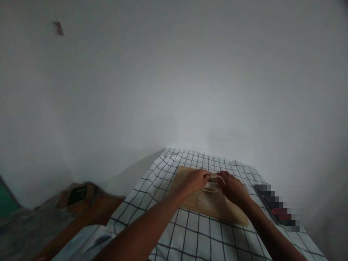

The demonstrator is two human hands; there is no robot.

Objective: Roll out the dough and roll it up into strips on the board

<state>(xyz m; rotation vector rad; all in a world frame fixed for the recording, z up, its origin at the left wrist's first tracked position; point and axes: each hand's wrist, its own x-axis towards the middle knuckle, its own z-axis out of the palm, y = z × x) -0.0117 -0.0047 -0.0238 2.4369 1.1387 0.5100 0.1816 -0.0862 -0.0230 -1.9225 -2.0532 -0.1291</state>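
Observation:
A tan board-like sheet [195,203] lies at a slant on the checked cloth, with whitish smudges on its near part. On it, between my hands, is a pale piece [210,186] with a thin curved edge; it is too blurred to tell its kind. My left hand [197,179] comes in from the lower left, fingers curled and closed at the left end of this piece. From the other side my right hand [231,185] bends its fingers over the right end. Both sets of fingertips are partly hidden.
The white cloth with black grid lines [187,228] covers a table that reaches a plain wall [190,90]. At the right edge lies a dark, partly pixelated object [272,201] with a red part. An open brown box [78,194] stands low at the left.

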